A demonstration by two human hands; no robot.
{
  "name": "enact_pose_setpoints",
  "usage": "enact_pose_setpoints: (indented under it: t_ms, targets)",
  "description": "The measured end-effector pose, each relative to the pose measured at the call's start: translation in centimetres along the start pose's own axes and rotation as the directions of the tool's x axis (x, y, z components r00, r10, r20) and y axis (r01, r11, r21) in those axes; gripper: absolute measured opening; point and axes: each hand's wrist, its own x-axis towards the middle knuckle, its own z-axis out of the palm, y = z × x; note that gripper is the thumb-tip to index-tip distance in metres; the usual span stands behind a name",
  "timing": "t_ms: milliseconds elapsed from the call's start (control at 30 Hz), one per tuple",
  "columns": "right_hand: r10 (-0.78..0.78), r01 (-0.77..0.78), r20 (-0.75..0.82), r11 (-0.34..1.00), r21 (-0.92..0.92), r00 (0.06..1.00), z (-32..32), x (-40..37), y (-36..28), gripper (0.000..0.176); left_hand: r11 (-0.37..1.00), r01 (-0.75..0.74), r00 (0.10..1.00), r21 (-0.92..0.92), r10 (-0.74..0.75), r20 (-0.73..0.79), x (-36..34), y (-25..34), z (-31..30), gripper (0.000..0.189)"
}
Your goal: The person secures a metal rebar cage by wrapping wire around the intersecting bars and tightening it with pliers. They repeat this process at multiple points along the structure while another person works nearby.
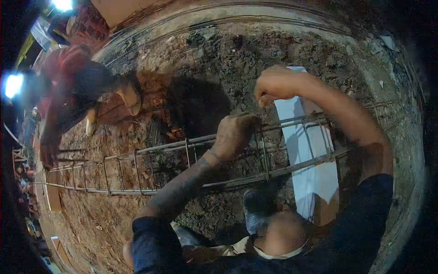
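A long rebar cage (269, 174), made of steel bars tied with square stirrups, runs across the view in front of me. My left hand (235, 136) is closed over its far upper bar beside a stirrup; the fingertips are hidden behind the knuckles. Above the far side of the cage, my right hand (279, 86) is raised with fingers curled into a pinch. Whatever may be between those fingers is too small to make out. Below the right forearm, a white board (303, 182) lies under the cage.
At left another person (68, 86) with a bright headlamp (13, 86) bends over the cage's far end, wearing light boots (129, 99). Rough, clumpy soil (105, 212) covers the ground. Long rods (255, 19) lie along the back. My own boot (258, 211) is close to the near bar.
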Motion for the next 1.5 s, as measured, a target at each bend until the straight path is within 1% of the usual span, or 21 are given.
enact_pose_setpoints:
  t_ms: [67, 233, 333, 400, 500, 533, 567, 600, 667, 700, 733, 767, 800, 867, 933, 1033, 1067, 1167, 1300, 1400, 1500]
  targets:
    - [0.017, -0.014, -0.031, 0.998, 0.069, 0.999, 0.7, -1.3, 0.6, 0.018, 0.971, 0.15, 0.989, -0.189, -0.148, 0.024, 0.1, -0.3, 0.5, 0.027]
    - [0.064, -0.041, -0.152, 0.987, 0.154, 0.986, 1.9, -2.8, 0.9, 0.023, 0.957, 0.157, 0.987, -0.244, -0.148, 0.056, 0.8, -0.4, -0.3, 0.023]
    - [0.066, -0.06, -0.147, 0.997, 0.043, 0.987, 1.7, -0.3, 0.4, 0.026, 0.964, 0.093, 0.995, -0.249, -0.1, -0.014, 0.7, 1.4, -1.0, 0.018]
    - [-0.064, 0.052, -0.089, 0.99, -0.127, 0.994, 0.7, 2.1, -0.4, 0.025, 0.96, 0.075, 0.994, -0.27, -0.095, -0.062, 0.4, 1.2, -0.8, 0.019]
    - [-0.178, 0.146, -0.072, 0.935, -0.324, 0.981, -0.1, 3.9, -1.2, 0.019, 0.88, 0.144, 0.984, -0.452, -0.175, -0.029, 0.3, -0.2, 0.1, 0.018]
    - [-0.178, 0.146, -0.071, 0.935, -0.322, 0.981, -0.1, 4.1, -1.4, 0.019, 0.733, 0.331, 0.924, -0.594, -0.38, 0.046, 0.9, 0.1, 0.2, 0.016]
    - [-0.197, 0.113, -0.177, 0.91, -0.399, 0.964, 0.0, 4.1, -1.5, 0.014, 0.524, 0.483, 0.821, -0.702, -0.549, 0.155, 1.4, 0.5, 0.3, 0.014]
    - [-0.221, 0.069, -0.276, 0.881, -0.468, 0.935, 0.3, 4.1, -1.5, 0.009, 0.519, 0.484, 0.822, -0.705, -0.546, 0.162, 1.8, 0.7, -0.3, 0.014]
    - [-0.31, 0.122, -0.323, 0.863, -0.49, 0.894, 0.8, 4.9, -0.8, 0.005, 0.477, 0.652, 0.757, -0.589, -0.455, 0.47, 2.0, 0.2, -2.2, 0.017]
    - [-0.391, 0.153, -0.325, 0.809, -0.568, 0.861, 0.9, 5.2, -0.4, 0.007, 0.473, 0.669, 0.74, -0.573, -0.498, 0.453, 1.7, -0.7, -2.5, 0.017]
    - [-0.428, 0.133, -0.451, 0.824, -0.551, 0.783, 2.6, 7.0, 1.3, 0.005, 0.466, 0.693, 0.721, -0.55, -0.472, 0.508, 2.6, -1.5, -0.3, 0.017]
    - [-0.455, 0.12, -0.567, 0.84, -0.529, 0.687, 4.3, 8.6, 2.7, 0.007, 0.72, 0.596, 0.785, -0.355, -0.43, 0.446, 2.5, -2.9, 0.1, 0.019]
    - [-0.444, 0.1, -0.545, 0.832, -0.546, 0.711, 3.6, 7.9, 1.7, 0.007, 0.946, 0.23, 0.945, -0.227, -0.162, 0.283, 2.3, -4.8, -0.1, 0.019]
    - [-0.361, 0.089, -0.507, 0.871, -0.483, 0.783, 3.3, 4.7, -0.1, 0.008, 0.942, 0.105, 0.986, -0.318, -0.057, 0.157, 1.0, -4.4, 1.3, 0.019]
    - [-0.304, 0.097, -0.501, 0.912, -0.398, 0.81, 3.4, 2.2, -1.7, 0.009, 0.746, 0.426, 0.903, -0.512, -0.319, 0.286, 1.4, -3.1, 0.5, 0.022]
    - [-0.203, 0.084, -0.526, 0.967, -0.241, 0.826, 3.8, -3.2, -5.4, 0.011, 0.986, 0.159, 0.964, -0.053, -0.144, 0.226, 2.5, -2.9, 0.6, 0.028]
    - [-0.16, 0.067, -0.539, 0.98, -0.188, 0.827, 3.6, -4.6, -7.1, 0.012, 0.988, 0.152, 0.969, -0.037, -0.142, 0.201, 3.1, -3.1, 0.6, 0.029]
    - [0.139, -0.087, -0.529, 0.989, 0.121, 0.837, 7.4, -11.3, -15.7, 0.014, 0.934, 0.258, 0.957, -0.248, -0.213, 0.195, 2.9, -2.2, 2.2, 0.03]
    - [0.596, -0.444, -0.157, 0.725, 0.526, 0.788, 18.0, -14.2, -24.0, 0.016, 0.871, 0.293, 0.953, -0.394, -0.234, 0.193, 3.1, -2.5, 2.7, 0.031]
    - [0.739, -0.611, 0.049, 0.516, 0.6, 0.672, 25.6, -13.9, -27.1, 0.018, 0.834, 0.286, 0.957, -0.472, -0.22, 0.192, 3.3, -2.3, 3.3, 0.032]
    - [0.799, -0.668, 0.106, 0.413, 0.619, 0.592, 28.4, -13.9, -29.6, 0.02, 0.792, 0.309, 0.951, -0.527, -0.244, 0.191, 1.9, -2.2, 2.7, 0.034]
